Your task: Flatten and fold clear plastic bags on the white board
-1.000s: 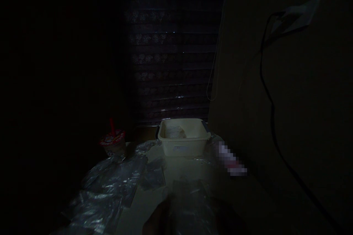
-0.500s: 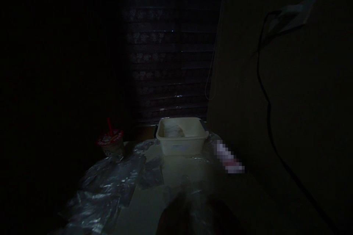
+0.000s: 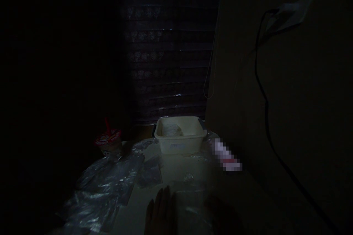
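The scene is very dark. At the bottom centre my left hand (image 3: 160,213) lies with its fingers stretched forward, beside a clear plastic bag (image 3: 190,192) on the white tabletop (image 3: 142,203). To the right of that bag, my right hand (image 3: 222,213) shows only as a dark shape, close to the bag's right side. Its fingers are lost in shadow, and whether it touches the bag is unclear. More clear plastic bags (image 3: 93,205) are spread over the left of the table.
A cream plastic tub (image 3: 178,147) with something pale inside stands at the back. On the left is a lidded drink cup (image 3: 109,145) with a red straw. A pixelated item (image 3: 226,156) lies right. A black cable (image 3: 267,117) hangs along the right wall from a socket (image 3: 292,11).
My left hand has moved left and its fingers now show stretched out. The plastic bag between my hands lies flatter. The view has shifted slightly.
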A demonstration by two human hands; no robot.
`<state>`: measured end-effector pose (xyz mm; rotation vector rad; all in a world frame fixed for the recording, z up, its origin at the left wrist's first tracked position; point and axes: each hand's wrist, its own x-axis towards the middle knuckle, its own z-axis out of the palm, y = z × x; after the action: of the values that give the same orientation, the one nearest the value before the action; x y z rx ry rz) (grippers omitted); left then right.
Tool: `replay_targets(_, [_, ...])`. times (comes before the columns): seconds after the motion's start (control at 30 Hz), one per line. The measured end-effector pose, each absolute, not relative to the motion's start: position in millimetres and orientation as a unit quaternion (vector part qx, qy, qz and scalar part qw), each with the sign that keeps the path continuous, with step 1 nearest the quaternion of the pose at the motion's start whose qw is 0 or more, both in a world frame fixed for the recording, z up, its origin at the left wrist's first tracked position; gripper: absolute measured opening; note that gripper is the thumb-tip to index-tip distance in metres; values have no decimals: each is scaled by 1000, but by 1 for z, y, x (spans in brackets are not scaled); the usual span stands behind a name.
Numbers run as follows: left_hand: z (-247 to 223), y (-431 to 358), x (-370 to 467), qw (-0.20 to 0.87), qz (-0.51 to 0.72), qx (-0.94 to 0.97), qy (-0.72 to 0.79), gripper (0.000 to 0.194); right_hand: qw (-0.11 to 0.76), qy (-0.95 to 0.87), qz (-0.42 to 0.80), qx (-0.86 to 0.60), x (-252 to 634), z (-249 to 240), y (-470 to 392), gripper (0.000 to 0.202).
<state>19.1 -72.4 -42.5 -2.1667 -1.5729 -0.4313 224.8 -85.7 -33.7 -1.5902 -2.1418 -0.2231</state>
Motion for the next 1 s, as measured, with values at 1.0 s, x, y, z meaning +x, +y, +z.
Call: replay_targets(1.0, [-14, -82, 45, 106, -124, -892, -422, 51, 180, -838, -162, -489, 198, -29, -83, 49])
